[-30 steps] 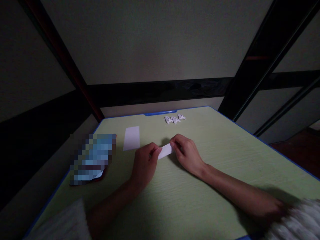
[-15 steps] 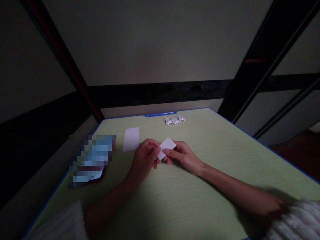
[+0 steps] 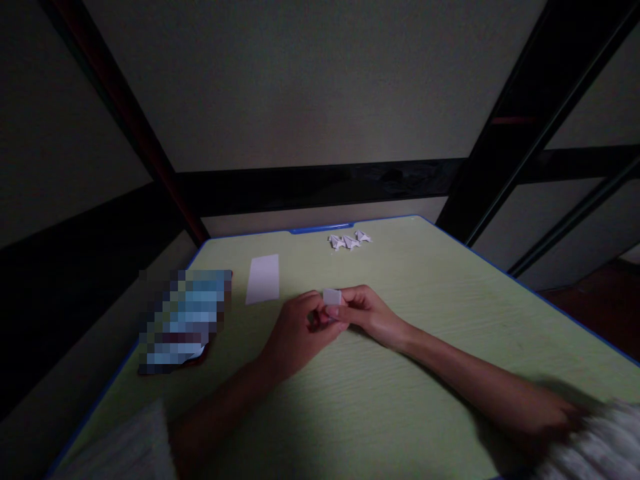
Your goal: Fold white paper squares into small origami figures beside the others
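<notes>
Pale green and blue-edged, the table (image 3: 450, 293) stands before a dim panelled wall (image 3: 320, 87). Near its middle the person's left hand (image 3: 297, 333) and right hand (image 3: 374, 317) meet — both nearly closed, pinching a small folded paper (image 3: 331, 297) between them. Beyond lie three paper figures (image 3: 350, 243); leftward, a white sheet (image 3: 263, 279).

Smooth matt paper piece (image 3: 331, 297), mid-frame; wood-grained tabletop (image 3: 430, 280).
Sleeve (image 3: 597, 443) at lower right: rough cloth, probably knit; black band (image 3: 310, 189) above centre: glossy.

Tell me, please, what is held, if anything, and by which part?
A small white paper: the right hand pinches its lower part. Whether the left hand also grips it cannot be told.
</notes>
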Demonstrator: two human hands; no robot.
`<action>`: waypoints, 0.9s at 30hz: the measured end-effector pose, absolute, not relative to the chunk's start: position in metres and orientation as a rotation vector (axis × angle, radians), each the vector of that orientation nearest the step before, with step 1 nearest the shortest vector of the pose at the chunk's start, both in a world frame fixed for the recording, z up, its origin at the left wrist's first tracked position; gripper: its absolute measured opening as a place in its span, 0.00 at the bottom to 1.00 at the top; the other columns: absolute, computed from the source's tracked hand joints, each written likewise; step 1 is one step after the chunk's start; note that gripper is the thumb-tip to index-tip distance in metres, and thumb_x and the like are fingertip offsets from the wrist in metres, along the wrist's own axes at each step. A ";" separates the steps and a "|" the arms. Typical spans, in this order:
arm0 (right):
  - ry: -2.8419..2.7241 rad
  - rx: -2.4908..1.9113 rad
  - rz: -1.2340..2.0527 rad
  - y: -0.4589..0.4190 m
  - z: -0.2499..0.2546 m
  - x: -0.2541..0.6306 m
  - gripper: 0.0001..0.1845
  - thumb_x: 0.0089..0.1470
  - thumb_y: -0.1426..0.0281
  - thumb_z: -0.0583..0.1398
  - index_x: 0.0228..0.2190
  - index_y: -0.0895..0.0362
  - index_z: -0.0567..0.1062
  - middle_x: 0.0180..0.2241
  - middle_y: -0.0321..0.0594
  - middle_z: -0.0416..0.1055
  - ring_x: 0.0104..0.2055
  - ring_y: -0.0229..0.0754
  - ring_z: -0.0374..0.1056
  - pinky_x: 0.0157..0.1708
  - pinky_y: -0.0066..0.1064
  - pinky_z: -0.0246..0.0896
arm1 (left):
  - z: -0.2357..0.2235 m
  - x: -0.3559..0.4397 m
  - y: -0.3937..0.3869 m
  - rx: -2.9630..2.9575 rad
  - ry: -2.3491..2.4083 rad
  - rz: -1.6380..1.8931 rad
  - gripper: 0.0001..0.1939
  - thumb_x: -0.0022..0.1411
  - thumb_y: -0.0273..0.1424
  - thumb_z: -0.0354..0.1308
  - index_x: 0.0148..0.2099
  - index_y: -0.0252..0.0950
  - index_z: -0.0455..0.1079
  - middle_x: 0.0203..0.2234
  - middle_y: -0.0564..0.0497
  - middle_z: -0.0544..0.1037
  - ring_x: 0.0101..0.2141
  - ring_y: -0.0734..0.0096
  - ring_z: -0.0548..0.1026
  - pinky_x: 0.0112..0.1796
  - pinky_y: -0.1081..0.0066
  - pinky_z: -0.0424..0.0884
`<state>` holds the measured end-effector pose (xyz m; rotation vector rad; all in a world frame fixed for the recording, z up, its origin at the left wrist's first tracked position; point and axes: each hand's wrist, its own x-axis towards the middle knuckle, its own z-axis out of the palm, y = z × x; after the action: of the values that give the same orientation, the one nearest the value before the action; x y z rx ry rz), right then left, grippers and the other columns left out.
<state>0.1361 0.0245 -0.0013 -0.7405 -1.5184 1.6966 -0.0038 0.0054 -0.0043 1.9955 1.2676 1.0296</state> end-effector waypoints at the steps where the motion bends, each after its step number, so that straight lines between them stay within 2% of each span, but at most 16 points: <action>1: -1.527 -0.737 1.695 0.024 0.000 0.136 0.16 0.38 0.62 0.63 0.15 0.62 0.66 0.14 0.30 0.58 0.19 0.28 0.52 0.20 0.23 0.43 | -0.005 -0.004 0.006 1.961 1.258 1.009 0.11 0.44 0.30 0.57 0.19 0.34 0.57 0.16 0.59 0.60 0.18 0.81 0.61 0.18 0.80 0.57; 6: -1.474 -0.733 1.662 0.026 -0.002 0.136 0.18 0.38 0.62 0.62 0.14 0.61 0.63 0.12 0.29 0.60 0.16 0.27 0.52 0.17 0.22 0.43 | -0.006 -0.005 0.009 1.698 1.148 0.896 0.09 0.45 0.32 0.57 0.23 0.34 0.60 0.16 0.58 0.66 0.18 0.80 0.64 0.18 0.79 0.59; 10: -1.423 -0.716 1.684 0.027 -0.004 0.136 0.16 0.37 0.64 0.63 0.16 0.61 0.64 0.12 0.29 0.62 0.15 0.27 0.55 0.16 0.21 0.46 | -0.004 -0.007 0.010 1.548 1.028 0.855 0.08 0.46 0.31 0.56 0.25 0.34 0.60 0.20 0.54 0.72 0.20 0.78 0.67 0.18 0.78 0.63; 17: -1.417 -0.718 1.690 0.027 -0.002 0.137 0.16 0.37 0.65 0.63 0.16 0.61 0.64 0.12 0.29 0.63 0.14 0.26 0.56 0.15 0.19 0.49 | -0.001 -0.009 0.011 1.494 0.949 0.846 0.07 0.47 0.31 0.56 0.25 0.34 0.61 0.16 0.57 0.68 0.19 0.79 0.67 0.17 0.80 0.64; 27: -1.432 -0.702 1.703 0.027 0.000 0.138 0.15 0.36 0.65 0.64 0.17 0.61 0.64 0.13 0.29 0.64 0.14 0.26 0.57 0.15 0.19 0.51 | -0.001 -0.011 0.011 1.444 0.872 0.845 0.08 0.48 0.31 0.55 0.26 0.33 0.60 0.20 0.53 0.71 0.21 0.78 0.67 0.18 0.78 0.65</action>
<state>0.1384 0.0266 -0.0002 -0.7016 -1.4319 1.7031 -0.0106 0.0113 -0.0006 1.4440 0.8720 0.8445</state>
